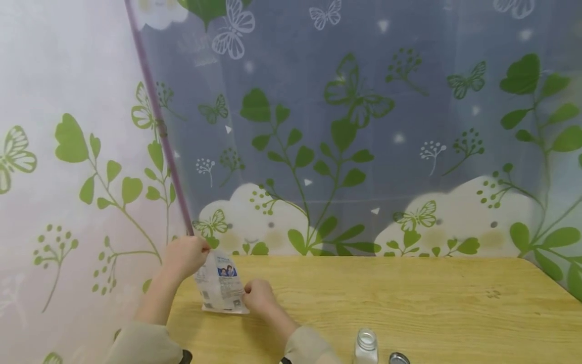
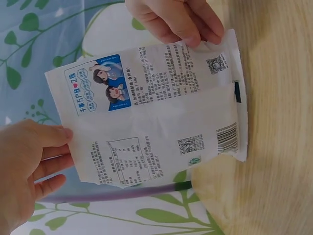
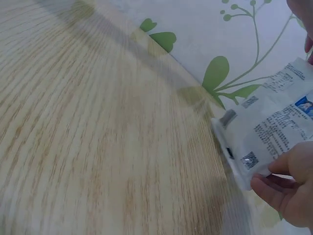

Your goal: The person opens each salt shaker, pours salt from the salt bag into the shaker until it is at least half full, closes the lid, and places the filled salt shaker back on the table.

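Two-point hold on the printed packet (image 1: 223,289)

Going left to right from my remote seat. Left hand (image 1: 185,255) first: thumb and fingers pinch the packet's top edge near its left corner. That forearm slants up from the lower left, sleeve (image 1: 146,345) at the frame bottom, and it's the higher of the two hands. Probably gripped there to keep the bag from flopping.

Packet next: between the hands, over the left end of the counter (image 1: 432,298), printed face toward me, fairly upright with a slight lean. Can't tell if its bottom edge touches the wood.

Right hand (image 1: 262,298): thumb and fingertips pinch the side edge near the lower right corner. That forearm comes in from the lower right, angled up and left. I read the top-plus-lower-corner grip as a way to hold the soft bag flat and steady.

Further right, well apart from both hands: a glass jar (image 1: 366,348) with its mouth uncovered, then a metal lid (image 1: 399,358) just beside it, cut by the frame. Likely parked there to leave the hands room.
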A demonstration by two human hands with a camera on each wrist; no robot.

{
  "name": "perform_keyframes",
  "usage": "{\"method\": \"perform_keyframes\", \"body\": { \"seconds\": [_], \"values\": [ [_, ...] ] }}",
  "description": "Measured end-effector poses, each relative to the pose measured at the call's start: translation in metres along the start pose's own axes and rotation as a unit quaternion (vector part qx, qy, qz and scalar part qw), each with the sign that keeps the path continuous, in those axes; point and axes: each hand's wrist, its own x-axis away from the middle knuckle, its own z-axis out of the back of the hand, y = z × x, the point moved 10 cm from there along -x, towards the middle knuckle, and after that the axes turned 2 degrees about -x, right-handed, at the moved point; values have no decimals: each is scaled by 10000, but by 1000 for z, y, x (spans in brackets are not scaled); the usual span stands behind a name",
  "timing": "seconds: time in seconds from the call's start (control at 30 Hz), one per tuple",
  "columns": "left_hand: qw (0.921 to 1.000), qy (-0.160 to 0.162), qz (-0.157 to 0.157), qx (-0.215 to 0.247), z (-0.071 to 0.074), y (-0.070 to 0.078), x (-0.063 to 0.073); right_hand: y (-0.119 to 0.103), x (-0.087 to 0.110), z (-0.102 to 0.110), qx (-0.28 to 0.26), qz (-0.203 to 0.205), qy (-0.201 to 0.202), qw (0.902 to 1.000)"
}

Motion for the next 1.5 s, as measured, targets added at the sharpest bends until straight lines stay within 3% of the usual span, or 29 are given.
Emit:
{"method": "perform_keyframes", "body": {
  "seconds": [0.2,0.4,0.67,0.9,1.03,1.13,1.27,1.4,1.5],
  "values": [
    [9997,72,-219,26,-6,9,1,5,-3,-2,44,-166,70,9998],
    [9993,3,-381,35,-9,17,-2,4,-3,-3,60,-88,91,9999],
    [9986,-371,-370,-63,-20,23,-5,5,-2,-5,202,55,72,9998],
    [9978,-394,-533,-45,-24,28,-3,7,-3,-8,860,42,15,9963],
    [9961,-448,-760,-19,-27,38,0,9,2,-8,1652,44,59,9862],
    [9949,-487,-883,33,-30,44,3,12,5,-10,1901,-14,11,9818],
    [9951,-536,-827,-27,-31,44,4,14,5,-14,1261,-112,-165,9918],
    [9959,-363,-810,-169,-26,39,1,9,1,-9,473,-33,-101,9988],
    [9964,-226,-777,-233,-23,34,1,1,-1,-3,448,148,51,9989]
  ]
}}
